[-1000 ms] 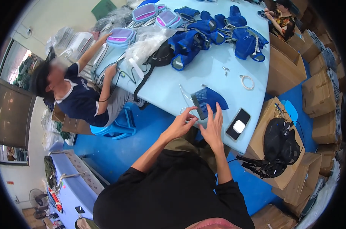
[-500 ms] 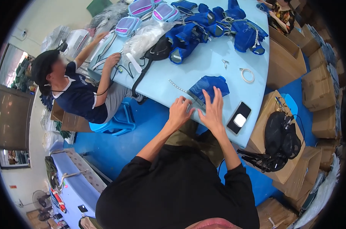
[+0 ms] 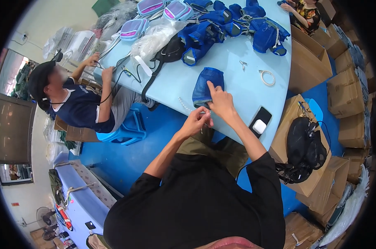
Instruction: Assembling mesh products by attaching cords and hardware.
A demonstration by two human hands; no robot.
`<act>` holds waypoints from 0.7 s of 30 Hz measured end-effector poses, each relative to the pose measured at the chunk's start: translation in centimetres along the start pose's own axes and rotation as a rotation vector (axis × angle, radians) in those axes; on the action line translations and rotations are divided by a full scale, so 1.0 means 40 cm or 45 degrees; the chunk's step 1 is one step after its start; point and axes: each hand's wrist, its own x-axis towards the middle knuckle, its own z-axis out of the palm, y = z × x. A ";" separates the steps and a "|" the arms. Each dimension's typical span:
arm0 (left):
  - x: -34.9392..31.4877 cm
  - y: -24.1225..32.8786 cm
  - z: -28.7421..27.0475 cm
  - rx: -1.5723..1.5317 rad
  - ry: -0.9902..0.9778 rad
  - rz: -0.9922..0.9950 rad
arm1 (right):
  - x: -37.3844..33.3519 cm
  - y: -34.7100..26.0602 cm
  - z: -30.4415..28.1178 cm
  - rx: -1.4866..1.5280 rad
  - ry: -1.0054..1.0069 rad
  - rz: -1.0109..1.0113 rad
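Note:
A small blue mesh bag [image 3: 209, 79] lies on the light blue table in front of me, its grey-green hem toward my body. My left hand [image 3: 195, 123] is closed in a pinch at that hem, on a thin pale cord [image 3: 182, 102]. One stretch of the cord lies on the table to the left, and a short bit shows below my fingers. My right hand [image 3: 222, 101] rests on the bag's near right side, index finger stretched out over the mesh and the other fingers partly bent.
Several blue mesh bags [image 3: 200, 39] lie heaped at the far side, by a black waist bag [image 3: 171, 50] and clear plastic. To the right are a tape roll [image 3: 267, 78], small metal snips [image 3: 243, 65] and a phone [image 3: 260, 120]. A co-worker [image 3: 78, 97] sits left; cartons [image 3: 308, 62] stand right.
The mesh bag has turned, its closed end now pointing away from me. My left hand has closed into a pinch; my right hand has moved left. The co-worker at left has drawn both hands closer together.

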 end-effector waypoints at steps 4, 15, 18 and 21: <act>-0.024 0.012 0.007 -0.155 -0.049 0.008 | 0.030 -0.026 0.001 -0.102 -0.057 -0.022; -0.136 0.070 0.061 -0.062 -0.026 -0.023 | 0.081 0.104 -0.132 -0.121 0.233 0.159; -0.145 0.096 0.069 -0.034 -0.031 0.014 | 0.076 0.139 -0.143 -0.157 0.301 0.189; -0.163 0.138 0.076 0.006 -0.039 0.028 | 0.070 0.158 -0.150 -0.201 0.360 0.189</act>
